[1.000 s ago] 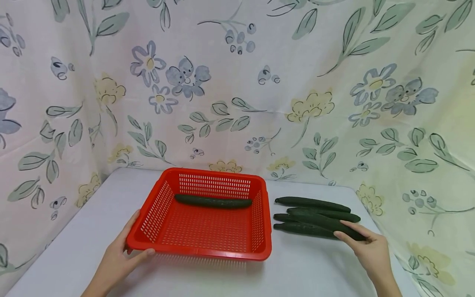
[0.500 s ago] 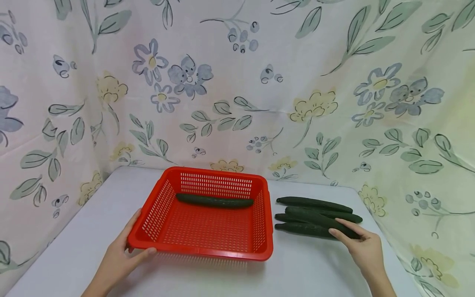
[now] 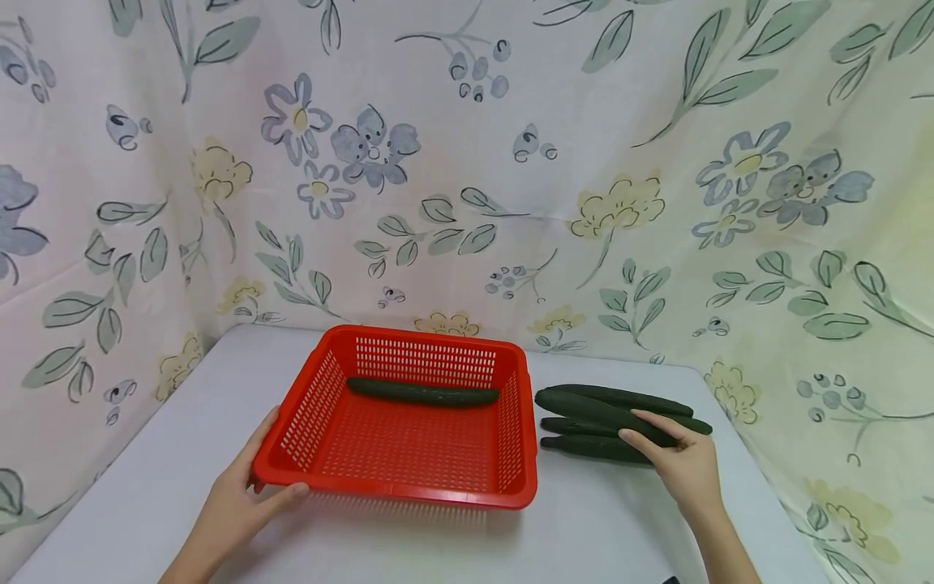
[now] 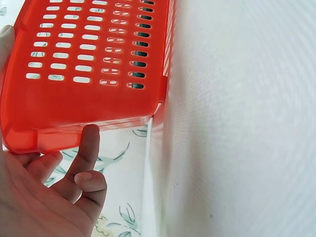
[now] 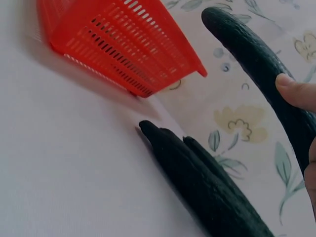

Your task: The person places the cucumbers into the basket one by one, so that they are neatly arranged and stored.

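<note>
In the head view my left hand (image 3: pixel 237 503) grips the front left corner of a red plastic basket (image 3: pixel 394 491), thumb over the rim. The left wrist view shows the fingers (image 4: pixel 89 153) under the rim and against the slotted wall. My right hand (image 3: pixel 686 466) pinches a dark green cucumber (image 3: pixel 594 412) near its right end. In the right wrist view this held cucumber (image 5: pixel 247 52) is raised above the other cucumbers (image 5: pixel 192 173). One more cucumber (image 3: pixel 423 394) lies inside the basket along its back wall.
Several cucumbers (image 3: pixel 594 448) lie side by side on the white table (image 3: pixel 569 527), right of the basket. A floral curtain (image 3: pixel 467 162) hangs behind the table and along its sides. A small black object (image 3: pixel 671 580) shows at the bottom edge.
My right hand has moved left with the cucumber, whose left end is now near the basket's right rim. My left hand keeps its grip and the basket stays in place.
</note>
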`<state>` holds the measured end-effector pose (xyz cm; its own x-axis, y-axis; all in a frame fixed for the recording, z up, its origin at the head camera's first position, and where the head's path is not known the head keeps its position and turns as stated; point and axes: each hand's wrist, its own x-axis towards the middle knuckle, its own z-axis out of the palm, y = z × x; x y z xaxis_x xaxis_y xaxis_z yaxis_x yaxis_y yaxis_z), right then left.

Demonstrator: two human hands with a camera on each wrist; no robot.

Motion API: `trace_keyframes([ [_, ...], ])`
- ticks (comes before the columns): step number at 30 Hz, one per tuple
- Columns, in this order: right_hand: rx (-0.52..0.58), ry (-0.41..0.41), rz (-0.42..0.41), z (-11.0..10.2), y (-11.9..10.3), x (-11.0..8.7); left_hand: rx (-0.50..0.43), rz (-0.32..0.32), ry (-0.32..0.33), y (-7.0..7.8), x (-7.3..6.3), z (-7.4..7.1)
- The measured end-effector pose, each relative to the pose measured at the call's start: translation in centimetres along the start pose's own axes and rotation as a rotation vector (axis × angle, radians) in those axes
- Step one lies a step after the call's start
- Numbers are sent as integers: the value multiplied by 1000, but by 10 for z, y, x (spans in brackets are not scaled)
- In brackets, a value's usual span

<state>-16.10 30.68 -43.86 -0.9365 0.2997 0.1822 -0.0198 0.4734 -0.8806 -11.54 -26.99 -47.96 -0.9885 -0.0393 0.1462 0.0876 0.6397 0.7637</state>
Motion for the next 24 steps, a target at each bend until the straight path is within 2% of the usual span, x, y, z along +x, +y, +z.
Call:
trace_keyframes([
  [6,12,-8,9,14,-11,2,2,9,5,0,0,0],
  [15,8,-32,-31,34,-26,11,6,15,14,1,0,1],
  [24,61,-140,7,54,-45,22,14,20,20,2,-1,-1],
])
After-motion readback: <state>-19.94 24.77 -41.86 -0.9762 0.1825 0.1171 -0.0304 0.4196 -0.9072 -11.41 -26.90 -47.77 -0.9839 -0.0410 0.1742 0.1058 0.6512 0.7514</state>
